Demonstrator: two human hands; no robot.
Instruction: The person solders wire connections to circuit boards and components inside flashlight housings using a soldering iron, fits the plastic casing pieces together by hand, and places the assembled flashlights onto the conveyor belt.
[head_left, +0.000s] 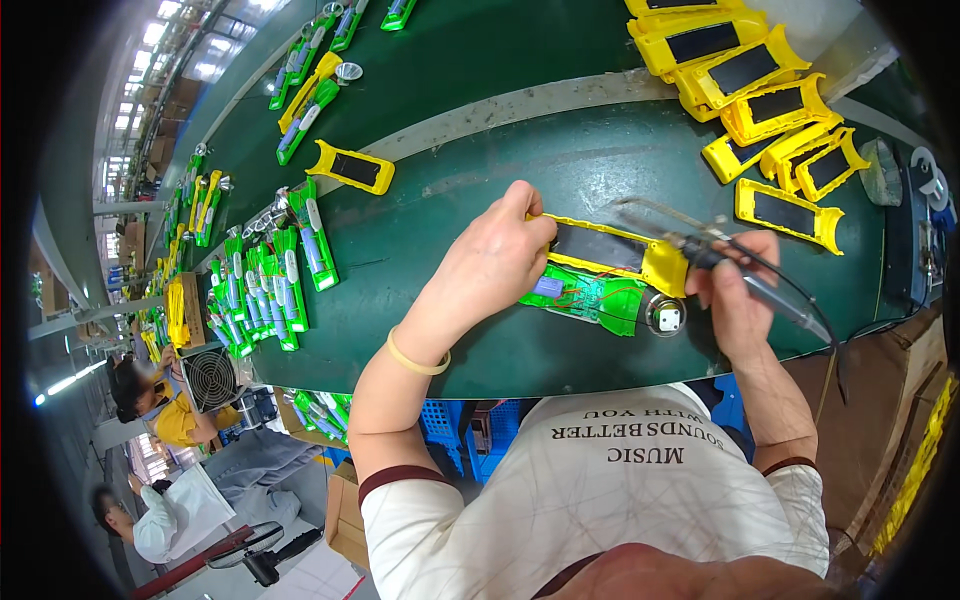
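Observation:
My left hand pinches the left end of a yellow housing with a dark panel set in it. The housing is held tilted over a green flashlight half on the table. Inside that green half I see a blue battery cell, a circuit board and thin wires. A round lamp head sits at its right end. My right hand is closed around what looks like a soldering iron, a dark pen-shaped tool with a black cord. Its thin front end is blurred above the housing's right end.
Several yellow housings are piled at the far right. One lone yellow housing lies back left. Rows of green flashlight halves fill the left side. A grey strip crosses the green table. Two people work at the far left, near a fan.

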